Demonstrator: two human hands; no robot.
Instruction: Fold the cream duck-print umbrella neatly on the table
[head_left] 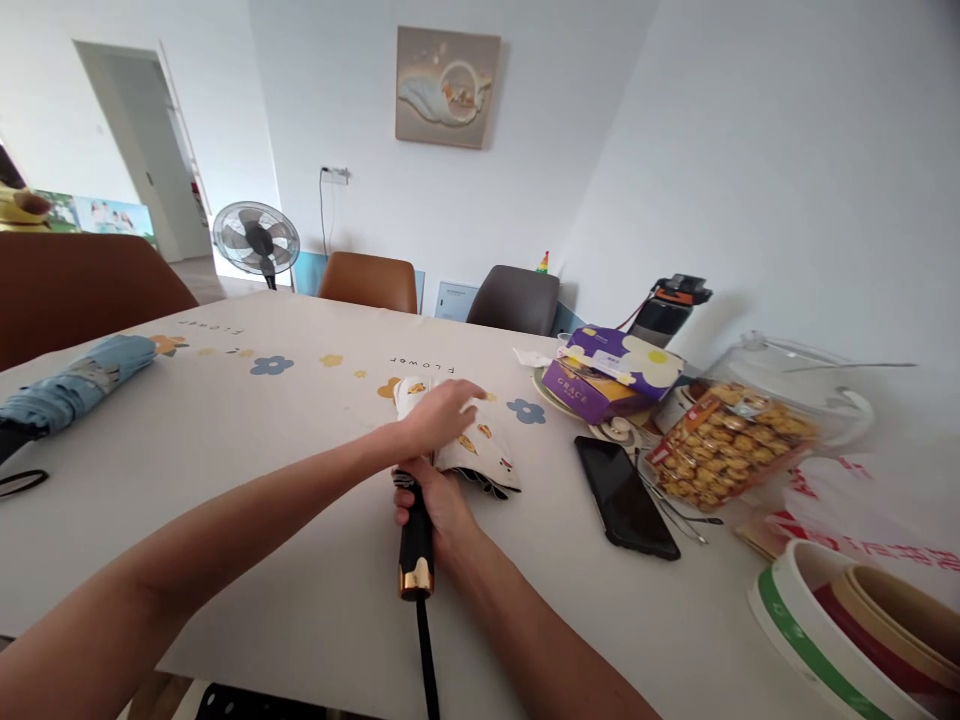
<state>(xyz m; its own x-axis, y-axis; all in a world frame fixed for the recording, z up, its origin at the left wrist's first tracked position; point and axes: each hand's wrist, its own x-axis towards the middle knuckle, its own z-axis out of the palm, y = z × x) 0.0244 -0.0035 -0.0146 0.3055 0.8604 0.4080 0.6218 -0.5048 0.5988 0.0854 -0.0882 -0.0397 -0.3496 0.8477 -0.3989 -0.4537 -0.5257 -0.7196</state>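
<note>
A folded white umbrella (pixel 480 440) with small orange-brown prints lies at the middle of the table, its canopy loose and its dark underside showing at the lower edge. My right hand (pixel 446 505) is closed round its black handle (pixel 416 545), near where the canopy begins. The handle ends in a gold-coloured tip with a black strap hanging toward me. Over the canopy is my left hand (pixel 444 415), fingers stretched out to the right and apart, partly covering the fabric. My left wrist crosses just above my right hand.
A blue folded umbrella (pixel 90 385) lies at the left. To the right are a black phone (pixel 626 495), cables, a purple box (pixel 589 385), a clear snack jar (pixel 739 435), a dark bottle (pixel 660 315) and rolls of tape (pixel 817 620). Chairs (pixel 367 282) stand beyond the table.
</note>
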